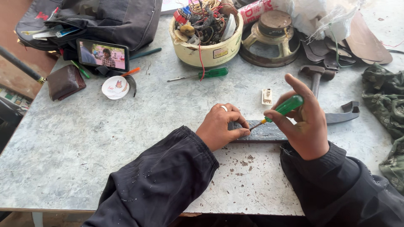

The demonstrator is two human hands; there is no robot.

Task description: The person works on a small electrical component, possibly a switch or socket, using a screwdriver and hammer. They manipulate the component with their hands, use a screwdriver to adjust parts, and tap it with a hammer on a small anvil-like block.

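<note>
Wallet [65,82], phone [103,54] far left; parts tub [206,50], spare screwdriver [200,75] behind, hammer [320,77] right. Your left hand [221,126] clenched, pinning the dark strip [263,132] at table centre. Your right hand [305,122] grasps the green screwdriver [286,107], tip angled down onto strip

sleeves: I wear dark, near-black jacket sleeves on both arms, loose, creased | cuffs: gathered elastic, ending at my wrists | left sleeve: small pale specks, droplet-like, on forearm | left hand [219,126]: silver ring on one finger | right hand [305,124]: bare, no ring seen | gloves: none
</note>
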